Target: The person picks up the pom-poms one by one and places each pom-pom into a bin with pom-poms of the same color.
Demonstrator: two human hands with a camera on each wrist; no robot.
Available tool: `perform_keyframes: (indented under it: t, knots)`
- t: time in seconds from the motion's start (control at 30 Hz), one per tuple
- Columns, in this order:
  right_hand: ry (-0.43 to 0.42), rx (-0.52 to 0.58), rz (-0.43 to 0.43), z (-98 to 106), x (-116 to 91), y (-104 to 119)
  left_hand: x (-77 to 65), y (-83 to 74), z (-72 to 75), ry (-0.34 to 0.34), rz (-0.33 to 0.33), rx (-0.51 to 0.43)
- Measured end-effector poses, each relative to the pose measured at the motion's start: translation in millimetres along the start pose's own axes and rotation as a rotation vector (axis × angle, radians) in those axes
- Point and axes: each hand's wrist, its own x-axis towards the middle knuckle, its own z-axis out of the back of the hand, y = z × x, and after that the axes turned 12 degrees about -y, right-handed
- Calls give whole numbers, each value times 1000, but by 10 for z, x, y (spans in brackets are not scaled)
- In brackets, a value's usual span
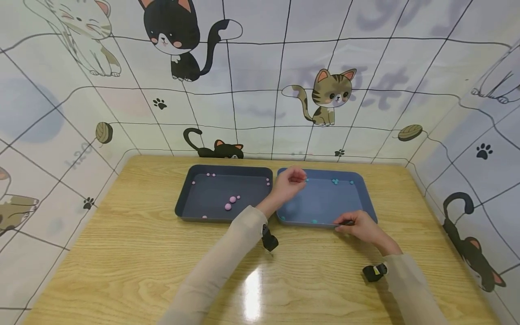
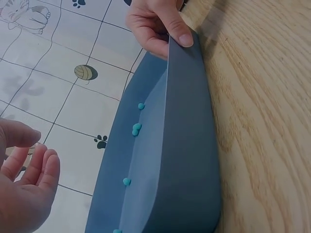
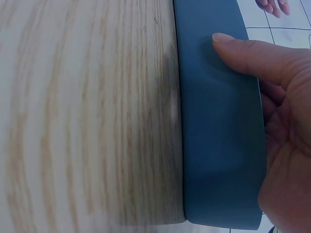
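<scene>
A blue tray [image 1: 321,201] lies on the wooden table, with several small teal balls [image 1: 335,182] along its far and near sides. My right hand [image 1: 360,225] grips the tray's near rim toward the right corner; in the right wrist view the thumb [image 3: 238,51] presses the outer wall while the other fingers are inside. Over the tray's left end hovers my left hand [image 1: 287,184], its fingers loosely bent. The left wrist view shows a gap between that thumb [image 2: 19,133] and the fingertips, with nothing visible in it.
Left of the blue tray stands a dark grey tray [image 1: 207,194], close beside it, holding several pink balls of differing sizes, two of them larger [image 1: 233,199]. A cat-printed cloth [image 1: 260,108] surrounds the table [image 1: 134,253] at the back and sides.
</scene>
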Motion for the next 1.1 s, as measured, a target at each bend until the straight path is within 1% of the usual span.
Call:
perform_keyframes:
  t: [0.1,0.13,0.17,0.23,0.33,0.47,0.73,0.87,0.97,1.1]
  knots:
    - [-1,-3,5,-13,9,-52,48,169,13,-9,-8,31]
    - [-1,-2,4,-11,7,-34,61,221,18,-14,-11,39]
    - [-1,-4,3,-11,6,-26,49,219,32,-18,-15,47]
    - [-3,-10,2,-22,20,-125,24,213,61,-21,-24,57]
    - [-3,-7,-6,-26,36,-247,-16,204,103,-23,-37,47]
    - [3,14,6,-17,56,-314,-69,207,164,-39,-39,29]
    - [15,1,24,-12,89,-333,-185,236,291,-89,-21,-1]
    - [30,-15,43,-1,99,-342,-281,242,353,-107,-22,21]
    - [36,-50,64,12,106,-342,-359,246,397,-114,-42,52]
    - [36,-97,101,7,111,-301,-457,264,462,-138,-87,93]
